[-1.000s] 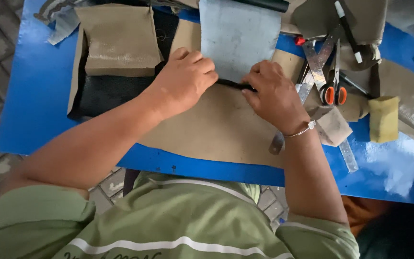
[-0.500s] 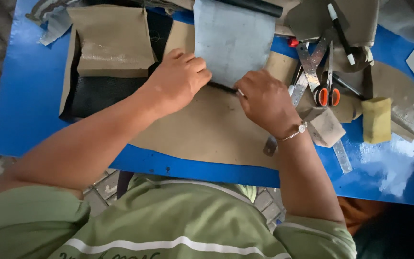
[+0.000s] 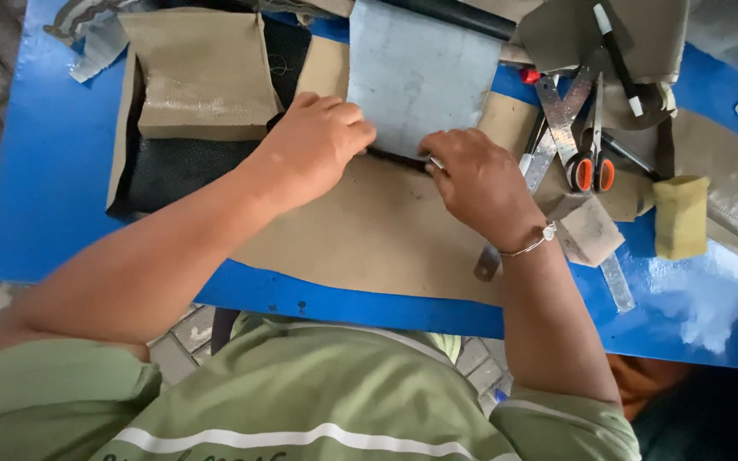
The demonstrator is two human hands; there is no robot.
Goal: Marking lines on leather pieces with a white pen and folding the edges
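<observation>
L hand [image 3: 316,141]: fingers curled together, knuckles up, pressing down on the near-left corner of the grey sheet [image 3: 416,72].
R hand [image 3: 478,181]: fingers bunched at the sheet's near edge, by its right corner; something thin & pale shows at the fingertips, can't tell what, so can't tell if it grips a tool or just pinches the edge.
Grey sheet: flat, mid-far on the worktop [image 3: 44,196], lying over the tan sheet [image 3: 386,239]; a dark strip [image 3: 395,159] runs along its near edge between both hands.
Left side: tan patch [image 3: 202,77] on top of black sheet [image 3: 177,171], just beside L hand.
Right side: scissors [image 3: 587,137] w/ orange handles, metal ruler [image 3: 548,158], pen [image 3: 617,55], yellow sponge [image 3: 679,218], all close to R wrist.
Risk 1: grey sheet prob. slides if L hand eases off; only one corner is pinned, so the edge would go crooked.
Risk 2: R wrist/forearm could knock ruler or scissors; clutter sits tight to it.
Risk 3: if that thin thing is a blade, L fingertips lie near its line, so a slip could nick them.
Risk 4: tan sheet overhangs the near rim; could drag w/ the arms.
</observation>
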